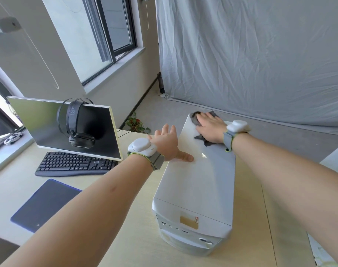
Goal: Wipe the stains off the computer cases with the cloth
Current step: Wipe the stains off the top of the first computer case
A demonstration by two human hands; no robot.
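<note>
- Looking down through the head camera, we see a white computer case (199,176) standing on a pale desk (137,237), its front panel nearest us.
- Our right hand (209,128) lies flat, fingers straight, pressing a grey cloth (202,138) onto the far end of the case's top; the arm is stretched well forward.
- Our left hand (168,144) braces the case's left upper edge, thumb laid on top, fingers straight and spread over the side, gripping nothing.
- Both wrists wear white sensor bands.
- Left of the case we see a monitor (48,120) with headphones (77,124) hung on it, a black keyboard (73,163) and a dark mouse pad (43,205).
</note>
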